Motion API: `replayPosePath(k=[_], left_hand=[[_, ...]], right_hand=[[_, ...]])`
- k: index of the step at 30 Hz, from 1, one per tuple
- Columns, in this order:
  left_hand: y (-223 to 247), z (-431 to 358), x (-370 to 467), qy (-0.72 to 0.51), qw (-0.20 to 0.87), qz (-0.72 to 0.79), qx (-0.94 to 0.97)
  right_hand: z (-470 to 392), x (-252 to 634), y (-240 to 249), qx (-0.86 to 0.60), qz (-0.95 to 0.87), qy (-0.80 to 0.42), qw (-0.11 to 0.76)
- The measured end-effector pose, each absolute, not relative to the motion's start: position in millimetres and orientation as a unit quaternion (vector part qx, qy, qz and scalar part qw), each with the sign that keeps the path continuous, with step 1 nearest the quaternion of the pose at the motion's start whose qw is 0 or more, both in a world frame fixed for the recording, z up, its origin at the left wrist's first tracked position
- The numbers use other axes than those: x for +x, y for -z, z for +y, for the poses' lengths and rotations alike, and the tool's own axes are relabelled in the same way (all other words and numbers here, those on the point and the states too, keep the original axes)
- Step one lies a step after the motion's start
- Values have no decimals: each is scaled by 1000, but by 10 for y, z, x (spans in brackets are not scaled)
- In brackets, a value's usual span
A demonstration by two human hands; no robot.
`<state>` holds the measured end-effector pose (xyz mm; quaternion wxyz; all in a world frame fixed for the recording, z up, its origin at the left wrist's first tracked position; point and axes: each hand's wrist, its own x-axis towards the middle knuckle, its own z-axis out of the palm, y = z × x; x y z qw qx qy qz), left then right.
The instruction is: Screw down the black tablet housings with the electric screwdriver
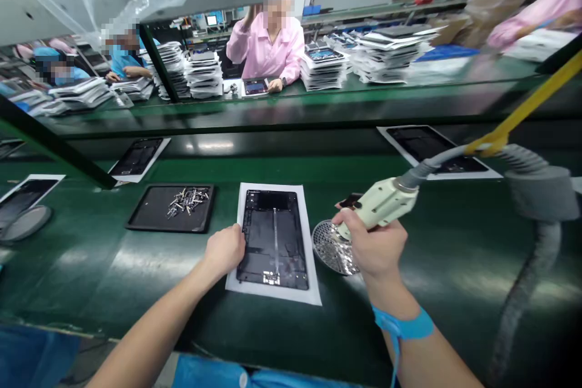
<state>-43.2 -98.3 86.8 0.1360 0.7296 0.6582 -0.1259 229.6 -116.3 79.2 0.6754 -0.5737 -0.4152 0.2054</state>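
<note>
My right hand (377, 248) is wrapped around a pale green electric screwdriver (386, 201), tilted with its front end over a round dish of small screws (328, 247). The driver's tip is hidden behind my fingers. A black tablet housing (291, 236) lies open side up on a white sheet (311, 291) in front of me, with a light strip running down its middle. At the housing's left edge, my left hand (226, 250) has its fingers curled closed and grips that edge. A blue band (404, 324) circles my right wrist.
A black tray (150, 209) with small metal parts stands at left. More housings on sheets lie at the back left (139, 156) and back right (421, 142). A grey hose (518, 291) hangs at right, near a yellow strap (541, 100). A co-worker in pink (273, 42) sits opposite.
</note>
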Motion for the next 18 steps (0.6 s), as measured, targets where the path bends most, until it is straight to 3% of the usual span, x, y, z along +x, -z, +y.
replayPosePath(k=[9, 14, 18], left_hand=[[-1159, 313, -615, -181, 77, 707, 679], [-1426, 1085, -616, -206, 55, 761, 613], [-1427, 1051, -506, -185, 57, 732, 653]], right_hand=[[-1165, 2267, -812, -594, -415, -212, 655], [-1146, 2289, -811, -600, -419, -208, 649], [-1150, 2302, -824, -592, -423, -214, 652]])
